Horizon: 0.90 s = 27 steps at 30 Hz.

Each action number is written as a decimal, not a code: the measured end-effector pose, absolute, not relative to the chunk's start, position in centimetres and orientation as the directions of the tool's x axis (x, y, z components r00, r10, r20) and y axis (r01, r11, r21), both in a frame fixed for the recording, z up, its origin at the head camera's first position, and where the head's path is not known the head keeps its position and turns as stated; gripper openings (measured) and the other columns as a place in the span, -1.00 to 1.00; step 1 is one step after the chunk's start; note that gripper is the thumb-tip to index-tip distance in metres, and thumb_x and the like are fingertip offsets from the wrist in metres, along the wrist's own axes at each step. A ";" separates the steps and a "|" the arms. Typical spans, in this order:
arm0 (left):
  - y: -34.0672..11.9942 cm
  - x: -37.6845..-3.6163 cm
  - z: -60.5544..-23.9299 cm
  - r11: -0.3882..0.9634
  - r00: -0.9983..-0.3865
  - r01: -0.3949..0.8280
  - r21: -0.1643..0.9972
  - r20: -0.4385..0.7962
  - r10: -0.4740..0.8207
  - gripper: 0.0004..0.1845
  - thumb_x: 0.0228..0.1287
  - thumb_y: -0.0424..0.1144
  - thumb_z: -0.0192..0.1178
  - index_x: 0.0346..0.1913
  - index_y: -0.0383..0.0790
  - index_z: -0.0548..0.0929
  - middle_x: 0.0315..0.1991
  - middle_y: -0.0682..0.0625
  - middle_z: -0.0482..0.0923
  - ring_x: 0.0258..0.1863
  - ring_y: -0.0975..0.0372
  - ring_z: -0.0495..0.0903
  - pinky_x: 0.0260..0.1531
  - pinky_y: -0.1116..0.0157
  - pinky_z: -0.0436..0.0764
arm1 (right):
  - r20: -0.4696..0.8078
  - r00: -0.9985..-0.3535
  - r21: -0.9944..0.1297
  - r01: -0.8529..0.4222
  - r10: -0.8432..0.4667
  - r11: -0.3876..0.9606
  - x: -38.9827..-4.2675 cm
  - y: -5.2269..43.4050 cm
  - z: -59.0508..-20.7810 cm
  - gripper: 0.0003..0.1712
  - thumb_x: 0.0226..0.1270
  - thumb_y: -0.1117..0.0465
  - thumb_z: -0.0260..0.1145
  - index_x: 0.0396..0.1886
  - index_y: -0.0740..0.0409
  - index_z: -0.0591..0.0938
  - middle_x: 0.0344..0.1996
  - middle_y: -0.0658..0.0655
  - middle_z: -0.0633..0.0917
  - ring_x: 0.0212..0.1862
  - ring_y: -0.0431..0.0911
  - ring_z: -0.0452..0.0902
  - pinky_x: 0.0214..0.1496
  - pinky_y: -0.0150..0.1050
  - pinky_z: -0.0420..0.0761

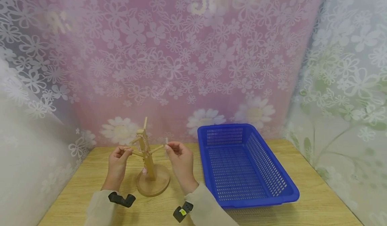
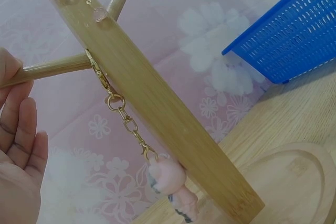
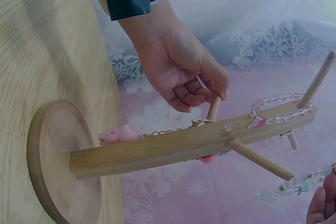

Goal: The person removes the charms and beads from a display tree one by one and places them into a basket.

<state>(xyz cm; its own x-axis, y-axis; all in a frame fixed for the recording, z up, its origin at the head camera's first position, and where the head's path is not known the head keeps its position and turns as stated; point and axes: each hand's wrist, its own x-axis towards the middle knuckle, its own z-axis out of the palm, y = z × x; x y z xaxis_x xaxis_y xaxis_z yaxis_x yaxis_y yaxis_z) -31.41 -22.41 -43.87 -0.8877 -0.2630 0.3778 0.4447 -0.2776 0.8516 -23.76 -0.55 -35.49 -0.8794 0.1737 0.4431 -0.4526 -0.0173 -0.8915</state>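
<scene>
A wooden peg stand (image 1: pixel 150 168) with a round base stands upright on the table. My left hand (image 1: pixel 118 163) pinches the tip of its left peg (image 2: pixel 58 67). Beside the end of the right peg (image 3: pixel 262 161), my right hand (image 1: pixel 183 162) pinches a clear and pale green beaded bracelet (image 3: pixel 302 183); most of that hand is out of the right wrist view. From the left peg hangs a keychain with a gold clasp (image 2: pixel 98 72) and a pink charm (image 2: pixel 169 178). A pink beaded bracelet (image 3: pixel 278 98) hangs on an upper peg.
A blue plastic basket (image 1: pixel 209 168) sits on the wooden table (image 1: pixel 320 192) to the right of my right hand. Behind the table hangs a pink flowered curtain (image 1: pixel 181 68), with pale flowered curtains at both sides.
</scene>
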 end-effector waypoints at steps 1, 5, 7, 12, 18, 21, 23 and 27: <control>-22.4 -31.4 -43.8 -0.279 -0.888 0.444 0.851 0.377 -0.264 -0.71 0.23 -0.61 0.09 -0.51 -0.16 0.49 -0.50 0.13 0.53 -0.45 0.32 0.50 -0.25 0.46 0.50 | 0.440 -0.880 -0.893 -0.450 0.177 -0.020 -23.8 -0.4 -35.5 -0.89 0.19 0.41 0.32 -0.30 0.41 0.63 -0.35 0.28 0.68 -0.32 -0.12 0.59 -0.20 -0.35 0.57; -22.4 -31.4 -43.8 -0.280 -0.888 0.445 0.851 0.381 -0.256 -0.71 0.24 -0.61 0.08 -0.50 -0.17 0.49 -0.49 0.13 0.53 -0.44 0.32 0.50 -0.23 0.45 0.50 | 0.446 -0.873 -0.887 -0.460 0.196 -0.029 -24.3 -0.2 -36.1 -0.89 0.18 0.42 0.32 -0.31 0.42 0.63 -0.36 0.29 0.68 -0.34 -0.17 0.58 -0.22 -0.37 0.57; -22.4 -31.4 -43.8 -0.275 -0.889 0.445 0.853 0.381 -0.255 -0.72 0.25 -0.60 0.09 -0.49 -0.17 0.49 -0.49 0.13 0.53 -0.44 0.31 0.50 -0.23 0.45 0.50 | 0.448 -0.871 -0.886 -0.463 0.202 -0.030 -24.8 -0.1 -36.7 -0.89 0.18 0.41 0.33 -0.31 0.39 0.64 -0.35 0.27 0.68 -0.33 -0.18 0.58 -0.22 -0.37 0.58; -22.4 -31.3 -43.9 -0.274 -0.889 0.442 0.854 0.377 -0.260 -0.73 0.24 -0.59 0.10 -0.50 -0.17 0.49 -0.51 0.13 0.53 -0.44 0.30 0.50 -0.25 0.45 0.49 | 0.454 -0.868 -0.884 -0.468 0.200 -0.025 -25.4 0.3 -37.3 -0.86 0.20 0.31 0.36 -0.27 0.31 0.65 -0.33 0.20 0.69 -0.29 -0.21 0.59 -0.20 -0.39 0.57; -22.4 -31.3 -43.8 -0.278 -0.890 0.440 0.854 0.373 -0.262 -0.71 0.24 -0.60 0.09 -0.50 -0.16 0.49 -0.51 0.13 0.54 -0.44 0.32 0.50 -0.23 0.45 0.50 | 0.500 -0.844 -0.854 -0.517 0.194 -0.048 -25.0 1.3 -36.6 -0.83 0.21 0.29 0.36 -0.27 0.33 0.65 -0.33 0.22 0.69 -0.28 -0.22 0.59 -0.18 -0.39 0.58; -22.4 -31.3 -43.8 -0.279 -0.888 0.444 0.851 0.376 -0.266 -0.70 0.24 -0.62 0.08 -0.50 -0.16 0.49 -0.50 0.13 0.54 -0.45 0.33 0.51 -0.23 0.45 0.49 | 0.526 -0.827 -0.837 -0.545 0.199 -0.051 -24.9 2.0 -36.3 -0.82 0.20 0.30 0.36 -0.28 0.35 0.65 -0.34 0.25 0.69 -0.30 -0.24 0.59 -0.19 -0.38 0.59; -22.4 -31.3 -43.9 -0.277 -0.886 0.448 0.850 0.382 -0.263 -0.71 0.25 -0.61 0.07 -0.50 -0.17 0.49 -0.49 0.13 0.54 -0.44 0.32 0.51 -0.22 0.45 0.49 | 0.531 -0.820 -0.832 -0.553 0.211 -0.055 -24.9 2.5 -36.2 -0.82 0.19 0.30 0.37 -0.28 0.37 0.65 -0.35 0.26 0.69 -0.31 -0.25 0.59 -0.19 -0.38 0.59; -22.3 -31.2 -43.9 -0.277 -0.884 0.453 0.848 0.387 -0.261 -0.72 0.26 -0.61 0.06 -0.50 -0.19 0.48 -0.48 0.13 0.54 -0.43 0.31 0.51 -0.21 0.44 0.49 | 0.520 -0.823 -0.834 -0.546 0.228 -0.071 -24.7 3.4 -36.0 -0.82 0.18 0.32 0.37 -0.27 0.38 0.65 -0.34 0.27 0.69 -0.31 -0.26 0.58 -0.20 -0.40 0.58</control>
